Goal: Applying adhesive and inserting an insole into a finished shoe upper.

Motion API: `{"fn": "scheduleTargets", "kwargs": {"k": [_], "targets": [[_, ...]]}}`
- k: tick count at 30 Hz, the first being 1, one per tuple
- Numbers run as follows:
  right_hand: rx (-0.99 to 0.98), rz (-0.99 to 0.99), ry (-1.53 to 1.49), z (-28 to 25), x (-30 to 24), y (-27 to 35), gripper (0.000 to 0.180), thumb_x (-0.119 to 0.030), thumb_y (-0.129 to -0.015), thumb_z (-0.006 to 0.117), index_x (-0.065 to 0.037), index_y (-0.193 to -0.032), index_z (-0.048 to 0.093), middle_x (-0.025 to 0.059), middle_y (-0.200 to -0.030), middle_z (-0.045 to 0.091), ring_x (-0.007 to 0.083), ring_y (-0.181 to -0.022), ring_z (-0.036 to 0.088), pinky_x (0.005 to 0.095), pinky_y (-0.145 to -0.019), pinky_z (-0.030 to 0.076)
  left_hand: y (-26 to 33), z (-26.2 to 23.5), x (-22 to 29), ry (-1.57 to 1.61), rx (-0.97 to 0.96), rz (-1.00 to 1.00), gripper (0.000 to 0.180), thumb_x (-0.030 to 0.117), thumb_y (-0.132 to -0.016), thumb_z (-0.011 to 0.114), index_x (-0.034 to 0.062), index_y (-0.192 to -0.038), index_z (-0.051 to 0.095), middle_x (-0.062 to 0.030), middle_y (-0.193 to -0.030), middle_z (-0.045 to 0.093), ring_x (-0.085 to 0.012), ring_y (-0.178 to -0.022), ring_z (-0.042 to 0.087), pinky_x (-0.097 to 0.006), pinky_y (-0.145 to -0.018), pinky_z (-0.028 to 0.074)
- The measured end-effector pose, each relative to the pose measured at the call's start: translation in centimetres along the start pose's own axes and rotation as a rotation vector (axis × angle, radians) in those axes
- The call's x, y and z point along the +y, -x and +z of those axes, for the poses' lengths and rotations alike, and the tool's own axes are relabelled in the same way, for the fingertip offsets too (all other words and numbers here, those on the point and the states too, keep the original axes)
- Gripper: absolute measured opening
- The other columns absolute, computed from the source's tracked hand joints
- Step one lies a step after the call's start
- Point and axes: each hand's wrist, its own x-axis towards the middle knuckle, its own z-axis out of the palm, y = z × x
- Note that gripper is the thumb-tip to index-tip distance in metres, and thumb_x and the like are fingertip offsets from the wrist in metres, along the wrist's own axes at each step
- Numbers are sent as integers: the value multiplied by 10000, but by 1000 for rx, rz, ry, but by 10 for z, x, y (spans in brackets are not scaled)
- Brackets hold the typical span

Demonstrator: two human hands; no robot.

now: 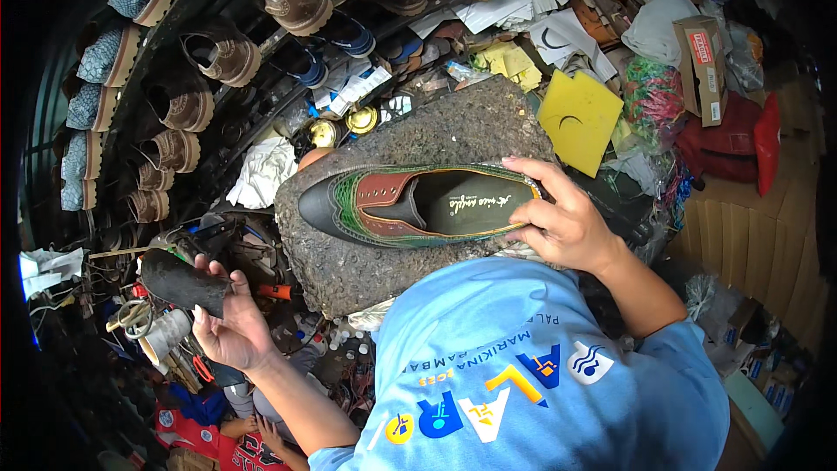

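Note:
A wingtip shoe in black, green and brown leather lies on its sole, toe to the left, across a rough dark work block. My right hand grips the shoe at its heel, thumb and fingers on the rim of the opening. Off to the left, away from the block, my left hand holds up a dark, flat, rounded piece between thumb and fingers. It looks like a leather or rubber insole-shaped cutout, but its exact kind is not plain. The shoe's sole is hidden beneath it.
Racks of brown shoes line the upper left. Yellow foam sheets and a cardboard box lie beyond the block. A white thread spool and scissors sit below my left hand. Another person's hands show at the lower left.

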Motion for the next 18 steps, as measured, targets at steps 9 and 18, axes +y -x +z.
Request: {"fn": "scheduleTargets", "kwargs": {"k": [9,18], "targets": [[-711,29,430,-29,-11,-63,653,-249,-676,896,-244,-1310,742,190,-1506,462,380,-1241,571,482,-1073,432,-13,22,-21,-290,139,-23,641,164,-1006,542,-39,-1569,312,-272,-1578,411,-352,-1344,549,-468,-1070,496],[-807,-83,359,-31,-6,-85,544,-181,-773,763,-302,-1304,746,112,-1157,509,312,-975,609,416,-890,455,-8,37,-36,-514,162,-99,633,192,-1001,583,-59,-1537,358,-249,-1542,455,-319,-1341,560,-423,-1048,527]]}}
